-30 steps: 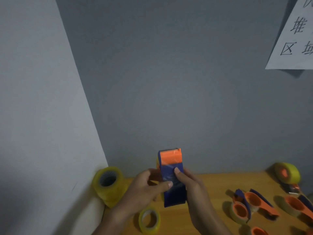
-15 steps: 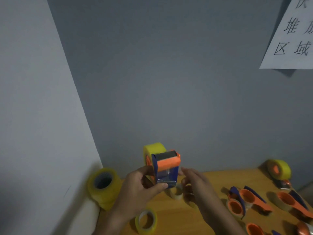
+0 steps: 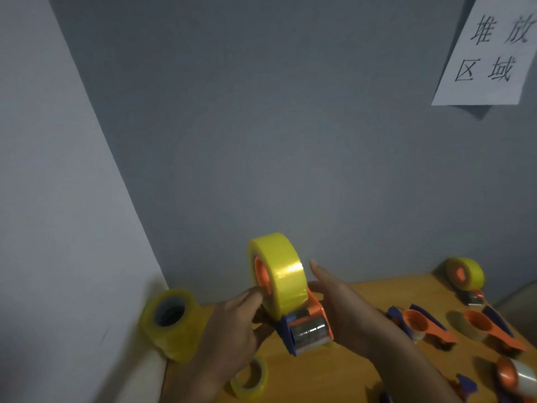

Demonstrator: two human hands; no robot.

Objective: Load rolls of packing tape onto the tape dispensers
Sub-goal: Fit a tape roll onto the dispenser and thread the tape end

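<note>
My left hand (image 3: 232, 321) pinches the blue-and-orange plastic tape dispenser (image 3: 302, 327) carrying the slick, light yellow tape roll (image 3: 283, 274); my right hand (image 3: 334, 295) hovers released; best held by the stiff frame.

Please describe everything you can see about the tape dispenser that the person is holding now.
The tape dispenser looks like plastic, with an orange hub and side plate, a blue front part and a shiny metal-looking roller at its low front end. A full roll of yellow tape sits on the hub, standing on edge. The dispenser is held above the wooden table, tilted with the roller end toward the camera. The left hand grips it from the left side; the right hand, fingers straight, is beside its right side, contact unclear.
</note>
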